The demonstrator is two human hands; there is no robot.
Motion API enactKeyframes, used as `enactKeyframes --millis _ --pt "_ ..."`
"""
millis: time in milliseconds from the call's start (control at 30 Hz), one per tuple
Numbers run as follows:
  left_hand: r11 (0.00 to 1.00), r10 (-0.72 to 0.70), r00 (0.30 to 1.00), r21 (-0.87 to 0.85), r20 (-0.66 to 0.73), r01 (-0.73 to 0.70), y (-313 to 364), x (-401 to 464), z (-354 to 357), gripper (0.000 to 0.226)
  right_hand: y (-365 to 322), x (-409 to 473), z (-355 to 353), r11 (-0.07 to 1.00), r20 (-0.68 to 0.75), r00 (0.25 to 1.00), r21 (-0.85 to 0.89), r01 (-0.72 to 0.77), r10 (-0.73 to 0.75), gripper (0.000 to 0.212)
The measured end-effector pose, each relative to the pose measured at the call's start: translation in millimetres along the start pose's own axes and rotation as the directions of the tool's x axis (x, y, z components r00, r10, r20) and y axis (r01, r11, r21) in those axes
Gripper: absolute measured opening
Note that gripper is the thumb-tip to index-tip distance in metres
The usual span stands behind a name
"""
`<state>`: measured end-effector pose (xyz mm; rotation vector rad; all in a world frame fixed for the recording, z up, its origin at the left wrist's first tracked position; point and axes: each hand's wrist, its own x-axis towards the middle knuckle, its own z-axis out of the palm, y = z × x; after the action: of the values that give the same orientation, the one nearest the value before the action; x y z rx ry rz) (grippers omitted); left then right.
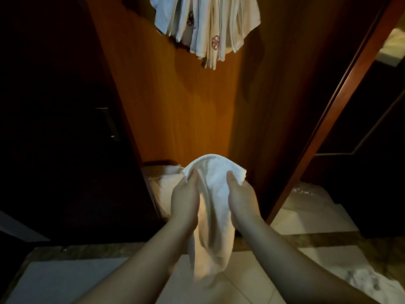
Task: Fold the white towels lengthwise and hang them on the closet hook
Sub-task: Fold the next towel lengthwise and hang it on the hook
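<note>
While one white towel (215, 194) hangs between them, left hand (185, 199) and right hand (241, 197) each grip its upper fold; several hung towels (208, 27) fan out above both hands.

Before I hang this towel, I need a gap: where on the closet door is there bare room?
Bare wood runs from under the hung towels down to the towel in both hands. The top is crowded; the hook is hidden.
</note>
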<state>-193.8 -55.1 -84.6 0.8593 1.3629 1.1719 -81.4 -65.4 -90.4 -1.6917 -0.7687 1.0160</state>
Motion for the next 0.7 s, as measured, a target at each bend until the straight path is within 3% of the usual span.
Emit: enactKeyframes --millis 100,233,433,533,700 --pt "0.957 0.154 0.988 0.244 0.028 -0.156 -11.9 -12.0 4.3 0.021 6.0 -18.2 3.7 0.995 0.054 0.996 -0.061 0.079 -0.076 0.023" --pt "0.939 0.276 0.960 0.204 0.039 -0.278 -12.9 -26.0 9.2 0.027 2.2 -24.8 0.6 0.983 0.212 0.963 -0.041 0.181 -0.168 0.018" --pt "0.929 0.308 0.936 0.158 0.170 -0.334 3.5 -22.9 1.2 0.021 -7.6 -21.3 -7.5 0.972 0.394 0.890 0.061 0.226 -0.231 0.021" --pt "0.930 0.286 0.936 0.176 0.205 -0.323 14.3 -24.9 -3.1 0.021 -11.2 -14.3 -11.8 0.973 0.382 0.895 0.103 0.206 -0.230 0.035" --pt "0.924 0.321 0.938 0.177 0.128 -0.340 32.0 -25.1 -5.3 0.036 -27.2 -12.5 -13.9 0.954 0.233 0.926 0.113 0.276 -0.296 0.036"
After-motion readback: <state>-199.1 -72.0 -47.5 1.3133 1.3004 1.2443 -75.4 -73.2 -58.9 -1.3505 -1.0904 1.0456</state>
